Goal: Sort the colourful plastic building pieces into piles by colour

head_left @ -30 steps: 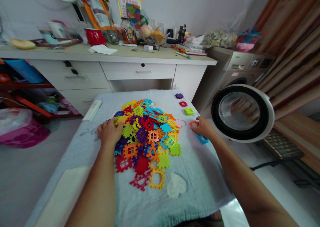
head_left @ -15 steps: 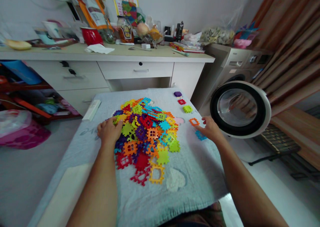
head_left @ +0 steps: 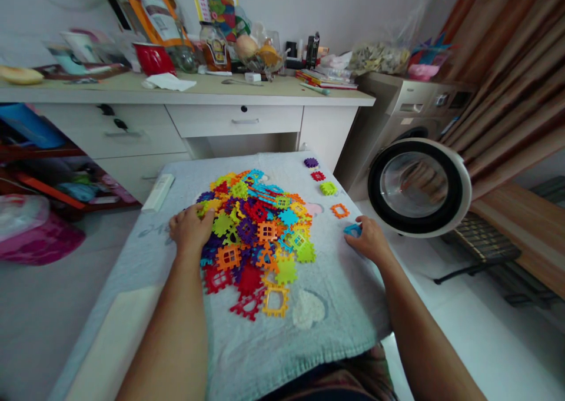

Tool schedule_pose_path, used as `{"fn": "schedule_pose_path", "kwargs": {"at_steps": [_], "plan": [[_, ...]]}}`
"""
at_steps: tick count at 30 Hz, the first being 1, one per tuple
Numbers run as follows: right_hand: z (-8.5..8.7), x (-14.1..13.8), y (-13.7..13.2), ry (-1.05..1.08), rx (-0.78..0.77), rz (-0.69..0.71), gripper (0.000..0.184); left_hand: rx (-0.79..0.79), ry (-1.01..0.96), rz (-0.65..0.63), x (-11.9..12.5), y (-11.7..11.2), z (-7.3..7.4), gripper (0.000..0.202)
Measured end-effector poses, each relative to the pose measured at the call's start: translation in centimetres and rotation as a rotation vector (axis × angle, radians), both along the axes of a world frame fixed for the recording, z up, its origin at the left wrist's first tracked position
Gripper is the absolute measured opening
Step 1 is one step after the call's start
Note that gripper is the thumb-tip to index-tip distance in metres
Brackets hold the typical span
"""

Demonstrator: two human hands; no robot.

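Observation:
A heap of colourful plastic interlocking tiles [head_left: 258, 214] with notched edges lies mid-table. My left hand [head_left: 192, 225] rests at the heap's left side, fingers bent and thumb apart, near a yellow tile [head_left: 212, 204]; it holds nothing that I can see. On the right, my right hand [head_left: 371, 240] pinches a blue tile [head_left: 352, 230] between thumb and fingers, at or just above the cloth. Beyond it, in a line running away from me, are an orange frame tile [head_left: 340, 211], a green tile [head_left: 328, 188], a red tile [head_left: 318, 176] and purple tiles [head_left: 311, 162].
A grey-blue cloth [head_left: 344, 289] covers the table. A long white box [head_left: 158, 193] lies at its far left. Behind stands a white cabinet [head_left: 247, 120] with a cluttered top. A washing machine door [head_left: 417, 186] hangs open at the right, near a low woven stool [head_left: 479, 242].
My right hand has closed on the blue tile, which lay flat before and now looks slightly tilted. My left hand stays at the heap. The view has shifted slightly.

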State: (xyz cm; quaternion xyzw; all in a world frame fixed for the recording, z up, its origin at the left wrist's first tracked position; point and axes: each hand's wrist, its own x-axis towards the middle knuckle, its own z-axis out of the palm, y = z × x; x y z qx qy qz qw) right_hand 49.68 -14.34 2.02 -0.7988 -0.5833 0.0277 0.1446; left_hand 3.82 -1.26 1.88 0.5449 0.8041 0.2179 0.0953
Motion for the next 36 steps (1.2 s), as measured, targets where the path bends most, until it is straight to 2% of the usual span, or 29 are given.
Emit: {"fn": "schedule_pose_path", "kwargs": {"at_steps": [9,15,17,20,22,24,27,29,33,36], "plan": [[-0.2,0.3,-0.2,-0.023,-0.023,-0.002,0.053,0.035,-0.003,0.002,0.2,-0.2,0.0,0.061],[1.4,-0.7,-0.7,-0.092,-0.006,-0.094,0.066,0.042,-0.014,-0.001,0.0,-0.1,-0.2,0.059],[2.4,-1.8,-0.5,-0.087,0.061,-0.069,0.066,0.042,-0.017,-0.008,-0.1,0.0,-0.3,0.059],[3.7,-4.9,0.4,0.033,0.128,0.164,0.054,0.023,-0.017,-0.025,-0.3,0.0,-0.2,0.059],[4.2,-7.6,1.3,0.138,0.092,0.339,0.045,0.005,-0.016,-0.038,-0.5,0.1,-0.1,0.059],[4.2,-10.5,2.3,0.152,0.049,0.417,0.04,-0.012,-0.01,-0.071,-0.7,0.2,0.2,0.058],[3.6,-14.1,3.7,0.114,0.023,0.384,0.045,-0.023,-0.007,-0.109,-0.9,0.1,0.6,0.058],[2.9,-15.6,4.6,0.108,0.024,0.337,0.047,-0.008,-0.025,-0.083,-0.8,0.0,0.9,0.061],[1.7,-16.8,5.5,0.138,0.072,0.309,0.045,-0.005,-0.044,-0.026,-0.6,-0.4,1.0,0.066],[1.4,-16.6,5.5,0.155,0.154,0.297,0.047,-0.024,-0.028,-0.028,-0.6,-0.3,0.8,0.065]]}}
